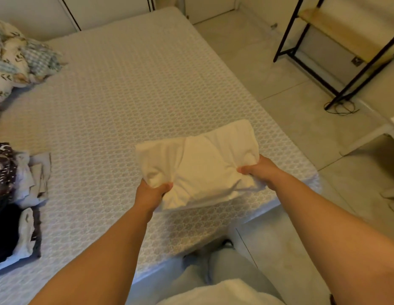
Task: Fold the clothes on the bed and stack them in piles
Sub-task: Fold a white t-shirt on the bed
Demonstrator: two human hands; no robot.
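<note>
Two piles [17, 194] edge the patterned bed [125, 89].

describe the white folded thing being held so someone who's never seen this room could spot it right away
Start at the bed with the patterned white cover and go to its near right corner. There the left hand and right hand grip a folded cream-white garment by its near edge. It is plain and pale, unlike the dark and printed folded piles at the bed's left edge.
</note>
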